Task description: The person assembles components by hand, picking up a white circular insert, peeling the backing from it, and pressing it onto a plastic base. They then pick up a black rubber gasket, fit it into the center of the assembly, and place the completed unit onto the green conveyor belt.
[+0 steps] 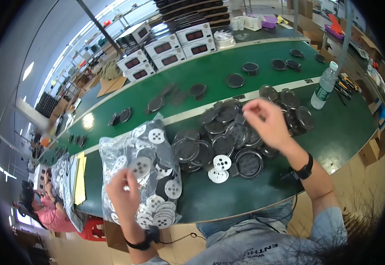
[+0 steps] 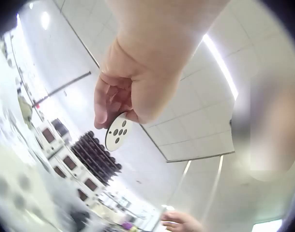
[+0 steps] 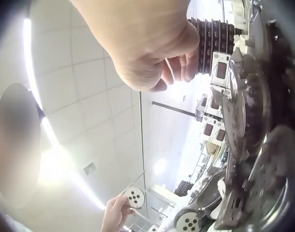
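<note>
A white disc with several holes (image 1: 140, 167) (image 2: 119, 132) is pinched in the fingers of the left hand (image 1: 125, 198) (image 2: 142, 72), above a clear plastic bag (image 1: 108, 154) of similar discs. The right hand (image 1: 269, 126) (image 3: 147, 53) is over a pile of dark round parts (image 1: 223, 145) (image 3: 249, 106), fingers loosely bent, with nothing seen in them. Two white discs (image 1: 222, 162) lie at the pile's near edge, one partly over the other, beside a dark round part (image 1: 249, 164).
More dark round parts (image 1: 235, 80) are spread along the green surface beyond a pale strip. A water bottle (image 1: 324, 86) stands to the right, near some tools (image 1: 346, 86). White boxes (image 1: 166, 46) are stacked at the back. Yellow sheets (image 1: 80, 179) lie left of the bag; a seated person is farther left.
</note>
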Available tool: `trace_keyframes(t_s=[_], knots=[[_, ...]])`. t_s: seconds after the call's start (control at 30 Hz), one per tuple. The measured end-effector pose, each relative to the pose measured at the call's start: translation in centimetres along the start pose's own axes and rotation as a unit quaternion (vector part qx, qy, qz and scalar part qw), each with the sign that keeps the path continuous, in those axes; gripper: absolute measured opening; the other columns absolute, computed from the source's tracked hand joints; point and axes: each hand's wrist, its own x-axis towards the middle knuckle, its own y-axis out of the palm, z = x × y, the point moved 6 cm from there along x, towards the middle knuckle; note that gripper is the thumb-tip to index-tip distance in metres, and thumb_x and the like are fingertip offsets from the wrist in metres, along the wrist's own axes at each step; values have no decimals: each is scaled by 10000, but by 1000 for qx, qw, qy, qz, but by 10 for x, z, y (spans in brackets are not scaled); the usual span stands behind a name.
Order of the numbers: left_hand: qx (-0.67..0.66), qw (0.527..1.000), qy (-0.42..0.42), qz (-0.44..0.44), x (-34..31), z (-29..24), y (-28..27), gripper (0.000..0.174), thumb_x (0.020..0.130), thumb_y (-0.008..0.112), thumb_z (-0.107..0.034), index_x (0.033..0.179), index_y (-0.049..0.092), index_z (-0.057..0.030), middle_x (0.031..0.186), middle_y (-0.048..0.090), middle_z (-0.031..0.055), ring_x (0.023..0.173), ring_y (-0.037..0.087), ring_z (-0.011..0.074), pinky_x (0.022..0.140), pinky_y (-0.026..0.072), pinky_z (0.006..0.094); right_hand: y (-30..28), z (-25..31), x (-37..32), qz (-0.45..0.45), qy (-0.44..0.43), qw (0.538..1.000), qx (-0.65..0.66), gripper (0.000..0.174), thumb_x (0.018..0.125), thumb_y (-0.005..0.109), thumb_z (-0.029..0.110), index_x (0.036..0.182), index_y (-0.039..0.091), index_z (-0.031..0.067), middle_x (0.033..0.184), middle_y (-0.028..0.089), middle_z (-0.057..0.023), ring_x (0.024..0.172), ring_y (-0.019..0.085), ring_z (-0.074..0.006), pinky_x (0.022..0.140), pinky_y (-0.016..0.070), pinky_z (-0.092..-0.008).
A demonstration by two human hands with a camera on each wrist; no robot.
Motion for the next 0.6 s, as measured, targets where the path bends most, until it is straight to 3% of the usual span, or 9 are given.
trace_keyframes(t_s=[0.03, 0.1, 0.17, 0.2, 0.27, 0.4, 0.6], knots=[[-109, 994, 16, 26, -6, -26, 19, 233, 1004, 495, -46, 940, 674, 90, 792, 704, 105, 589, 637, 98, 528, 501, 225, 8, 6, -11, 51, 24, 998, 22, 163, 878, 687, 67, 1022, 667, -5, 946, 685, -62, 820, 622, -100, 729, 504, -255], [-163, 983, -9, 83, -12, -35, 47, 220, 1003, 491, -38, 1001, 674, 84, 784, 709, 104, 599, 652, 113, 538, 510, 219, 14, 26, -20, 94, 28, 995, 0, 169, 847, 721, 82, 999, 682, 19, 960, 669, -74, 833, 631, -132, 719, 509, -279], [-257, 953, -48, 154, -19, -72, 119, 202, 995, 533, -54, 1022, 673, 90, 793, 712, 105, 650, 671, 111, 569, 542, 247, 40, 55, -50, 85, -205, 972, -72, 225, 802, 761, 94, 1012, 696, 47, 971, 636, -84, 820, 625, -200, 715, 511, -310], [-239, 951, -40, 193, -17, -73, 143, 208, 1000, 550, -70, 1063, 665, 91, 823, 712, 103, 691, 680, 115, 600, 551, 251, 45, 55, -55, 77, -243, 961, -109, 296, 756, 788, 96, 1039, 707, 72, 980, 603, -90, 832, 600, -259, 712, 510, -335], [-418, 872, -85, 239, -15, -69, 188, 228, 1009, 559, -93, 1108, 653, 89, 910, 713, 120, 737, 695, 147, 651, 572, 269, 44, 47, -52, 49, -230, 963, -130, 308, 750, 789, 91, 1047, 707, 73, 976, 599, -82, 842, 594, -255, 717, 507, -334], [-572, 756, -131, 290, -13, -66, 222, 256, 996, 612, -119, 1178, 652, 57, 1029, 709, 129, 780, 704, 180, 729, 593, 299, 32, 33, -48, 22, -193, 972, -134, 319, 737, 776, 44, 1048, 709, 67, 983, 617, -77, 871, 601, -243, 747, 510, -337], [-605, 750, -98, 248, -17, -53, 233, 205, 962, 648, -63, 1121, 674, 64, 1050, 713, 157, 840, 719, 215, 758, 606, 319, 36, 26, -49, 20, -183, 974, -130, 284, 725, 790, 34, 998, 719, 62, 986, 667, -69, 870, 646, -227, 726, 542, -328]])
